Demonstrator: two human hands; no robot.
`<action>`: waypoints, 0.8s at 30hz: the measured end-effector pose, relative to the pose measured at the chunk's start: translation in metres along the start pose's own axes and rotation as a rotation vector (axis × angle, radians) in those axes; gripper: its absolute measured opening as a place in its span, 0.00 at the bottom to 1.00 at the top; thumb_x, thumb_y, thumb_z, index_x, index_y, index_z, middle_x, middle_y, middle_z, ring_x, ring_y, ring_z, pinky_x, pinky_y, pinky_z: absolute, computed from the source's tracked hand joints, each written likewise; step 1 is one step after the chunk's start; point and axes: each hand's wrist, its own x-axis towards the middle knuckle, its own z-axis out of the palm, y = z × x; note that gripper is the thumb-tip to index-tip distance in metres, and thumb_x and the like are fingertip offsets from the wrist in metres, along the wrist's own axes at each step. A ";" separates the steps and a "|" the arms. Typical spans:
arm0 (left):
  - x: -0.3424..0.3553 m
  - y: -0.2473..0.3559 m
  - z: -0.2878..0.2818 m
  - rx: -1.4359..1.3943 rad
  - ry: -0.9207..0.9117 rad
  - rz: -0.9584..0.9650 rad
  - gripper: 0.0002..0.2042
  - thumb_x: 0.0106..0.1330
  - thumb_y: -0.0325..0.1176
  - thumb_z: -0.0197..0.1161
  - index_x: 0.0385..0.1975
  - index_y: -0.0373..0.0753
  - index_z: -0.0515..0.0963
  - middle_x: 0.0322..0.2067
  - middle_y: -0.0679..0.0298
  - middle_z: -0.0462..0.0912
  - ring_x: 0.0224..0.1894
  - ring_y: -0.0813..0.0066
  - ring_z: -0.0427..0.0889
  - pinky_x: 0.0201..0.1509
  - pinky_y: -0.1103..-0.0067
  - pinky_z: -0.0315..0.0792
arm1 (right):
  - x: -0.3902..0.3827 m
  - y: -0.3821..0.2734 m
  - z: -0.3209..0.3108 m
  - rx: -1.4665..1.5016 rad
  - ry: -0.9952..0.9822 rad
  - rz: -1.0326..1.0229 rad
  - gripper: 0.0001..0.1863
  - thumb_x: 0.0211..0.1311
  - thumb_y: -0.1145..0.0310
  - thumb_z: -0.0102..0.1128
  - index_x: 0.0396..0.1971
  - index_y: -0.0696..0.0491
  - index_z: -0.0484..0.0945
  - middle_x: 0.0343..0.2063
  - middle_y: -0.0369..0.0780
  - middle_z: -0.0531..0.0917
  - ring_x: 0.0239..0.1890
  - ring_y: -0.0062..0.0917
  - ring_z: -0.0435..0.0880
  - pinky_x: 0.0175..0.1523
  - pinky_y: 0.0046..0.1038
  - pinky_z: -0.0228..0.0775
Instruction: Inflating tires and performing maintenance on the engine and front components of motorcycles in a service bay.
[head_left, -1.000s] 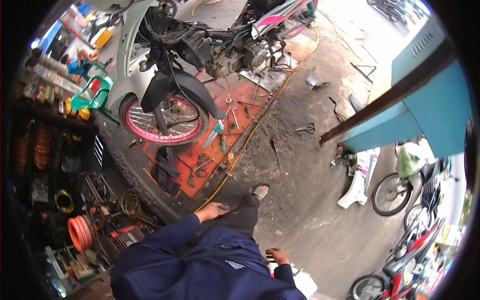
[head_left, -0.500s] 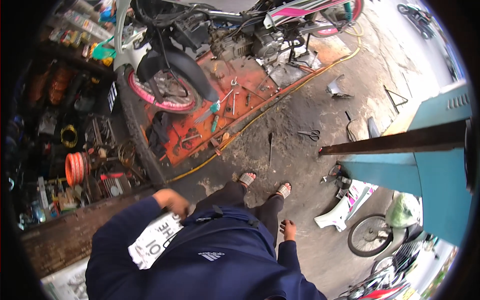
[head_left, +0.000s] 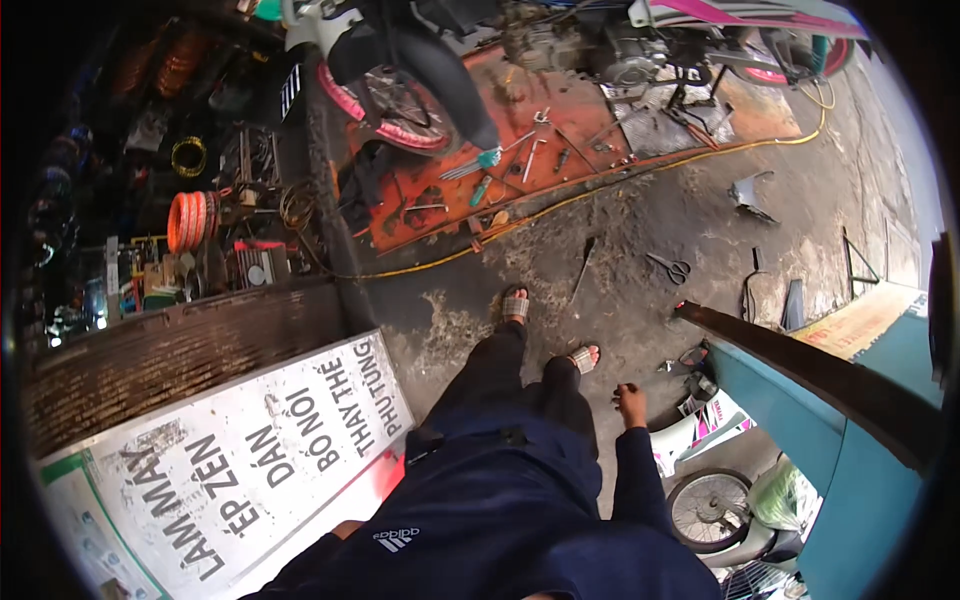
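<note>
From my distant seat I see the grey floor (head_left: 640,232) running under everything. Across its far side stands a motorbike (head_left: 620,65) with pink-rimmed wheels, by an orange board (head_left: 572,96) strewn with tools. At lower left a large white sign (head_left: 230,470) with dark lettering leans at a slant, nearest to my wearer's left side. A blue cabinet (head_left: 872,482) fills the right, crossed by a brown beam (head_left: 800,368). Below the cabinet's corner lies a white and pink panel (head_left: 690,432), next to a spoked wheel (head_left: 712,508).

My wearer's right hand (head_left: 631,404) hangs near that panel, fingers loosely bent and half open, apparently empty. Of the left hand (head_left: 345,528) I get only a sliver of skin near the sign, so I cannot tell how open it is or what it has hold of.

Black-handled scissors (head_left: 673,268) and a slim screwdriver (head_left: 583,268) lie apart on the floor.
</note>
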 end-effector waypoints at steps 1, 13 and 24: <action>-0.008 0.000 -0.004 -0.058 0.063 -0.069 0.29 0.61 0.51 0.55 0.56 0.36 0.66 0.48 0.55 0.76 0.52 0.65 0.75 0.53 0.72 0.70 | 0.002 -0.011 0.001 -0.019 0.006 0.001 0.12 0.59 0.64 0.53 0.35 0.57 0.76 0.27 0.39 0.82 0.22 0.23 0.79 0.23 0.26 0.67; 0.031 -0.059 0.030 -1.005 0.206 0.583 0.21 0.65 0.31 0.56 0.57 0.33 0.68 0.51 0.57 0.77 0.53 0.65 0.77 0.48 0.66 0.76 | 0.042 -0.181 0.082 -0.378 -0.124 -0.326 0.14 0.59 0.63 0.54 0.36 0.59 0.79 0.27 0.40 0.83 0.25 0.24 0.81 0.27 0.26 0.70; 0.160 -0.285 -0.190 -0.771 1.376 0.121 0.19 0.56 0.46 0.63 0.37 0.36 0.79 0.34 0.52 0.83 0.38 0.56 0.82 0.39 0.67 0.75 | 0.019 -0.301 0.424 -1.036 -0.368 -0.755 0.16 0.58 0.60 0.54 0.40 0.55 0.79 0.32 0.52 0.82 0.40 0.47 0.81 0.45 0.41 0.72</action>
